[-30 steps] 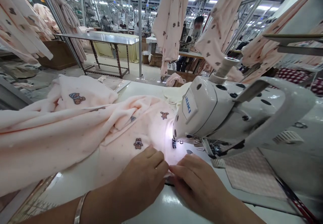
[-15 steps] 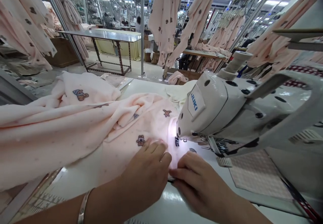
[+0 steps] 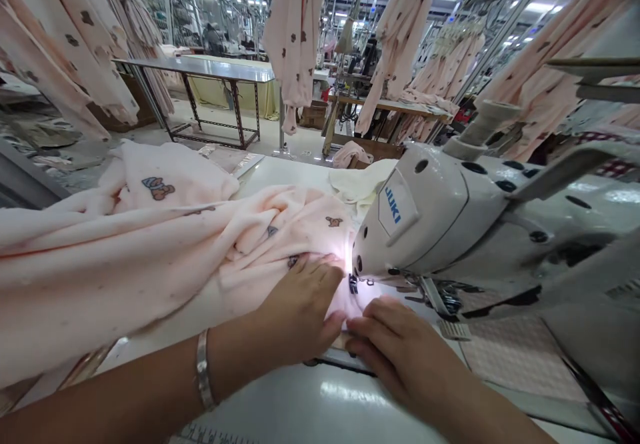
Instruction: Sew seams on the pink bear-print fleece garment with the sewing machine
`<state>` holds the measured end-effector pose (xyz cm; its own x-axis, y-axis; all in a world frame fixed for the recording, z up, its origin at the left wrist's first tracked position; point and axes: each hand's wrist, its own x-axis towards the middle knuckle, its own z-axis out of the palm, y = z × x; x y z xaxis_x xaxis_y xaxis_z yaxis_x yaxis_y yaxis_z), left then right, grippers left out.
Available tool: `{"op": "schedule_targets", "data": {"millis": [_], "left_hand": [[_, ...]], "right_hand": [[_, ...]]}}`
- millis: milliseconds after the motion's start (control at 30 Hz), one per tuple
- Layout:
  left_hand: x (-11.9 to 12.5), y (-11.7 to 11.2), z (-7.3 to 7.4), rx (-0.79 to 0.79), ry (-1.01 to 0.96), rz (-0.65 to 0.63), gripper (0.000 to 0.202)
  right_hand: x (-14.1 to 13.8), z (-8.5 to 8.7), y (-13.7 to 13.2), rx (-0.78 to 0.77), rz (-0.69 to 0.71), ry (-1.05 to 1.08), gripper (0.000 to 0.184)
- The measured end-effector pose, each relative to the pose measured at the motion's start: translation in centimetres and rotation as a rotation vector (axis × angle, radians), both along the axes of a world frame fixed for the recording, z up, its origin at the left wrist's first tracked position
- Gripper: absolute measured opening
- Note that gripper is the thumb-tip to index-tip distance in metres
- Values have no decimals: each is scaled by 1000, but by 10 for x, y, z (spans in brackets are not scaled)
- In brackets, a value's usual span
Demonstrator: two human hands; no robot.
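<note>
A pale pink fabric piece (image 3: 190, 277) printed with small bears lies bunched across the white table, its right edge beneath the presser foot (image 3: 353, 284) of a white JUKI sewing machine (image 3: 425, 211). My left hand (image 3: 305, 307) is closed on the fabric just left of the foot, fingers bent over it and thumb near the edge. In front of the foot, my right hand (image 3: 395, 344) pinches the fabric's near edge between thumb and fingers. The machine's lamp brightens the cloth there. The needle is too small to make out.
Red-handled scissors (image 3: 607, 401) lie at the right beside a pink checked cloth (image 3: 523, 357). A cream cloth (image 3: 360, 181) rests behind the machine head. Beyond stand a metal-topped table (image 3: 200, 67) and hanging pink garments (image 3: 295, 37).
Both hands and the fabric edge have shifted slightly away from me, toward the presser foot. A bear print is now partly covered by my left fingers. Hanging garments in the background have moved.
</note>
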<state>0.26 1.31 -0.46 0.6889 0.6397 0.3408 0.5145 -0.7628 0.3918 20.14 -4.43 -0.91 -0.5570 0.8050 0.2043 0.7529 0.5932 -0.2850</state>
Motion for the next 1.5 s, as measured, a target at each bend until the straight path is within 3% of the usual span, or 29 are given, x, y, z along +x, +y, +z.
{"op": "schedule_targets", "data": {"millis": [133,400,567,667,800,1067,1133,1267,1333,1400,1500], "left_hand": [[6,14,-4,32,-20,-15,33],[1,1,-4,-13,30,-66,24],[4,1,2,100,55,-120,8],[4,1,1,70,39,-184,18],[3,0,0,-24,7,-191,19],[3,1,3,-41,26,-168,21],[3,1,2,-37,11,-163,22],[3,1,3,-12,19,-154,25],[3,1,4,0,27,-147,26],[3,0,5,-8,11,-148,26],[2,0,4,-14,-30,-163,24]], "right_hand": [[4,3,7,-18,-28,-11,13],[2,-4,-7,-161,-77,63,15],[3,-5,-5,-181,-70,66,15],[2,-3,-5,-192,-65,65,15],[2,0,-7,-197,-89,75,15],[3,1,-8,-195,-91,169,17],[6,0,-1,-166,-184,316,18],[18,-8,14,3,-415,551,41],[22,-10,15,21,-416,534,44],[23,-7,10,26,-384,491,32],[22,0,1,124,-272,277,21]]}}
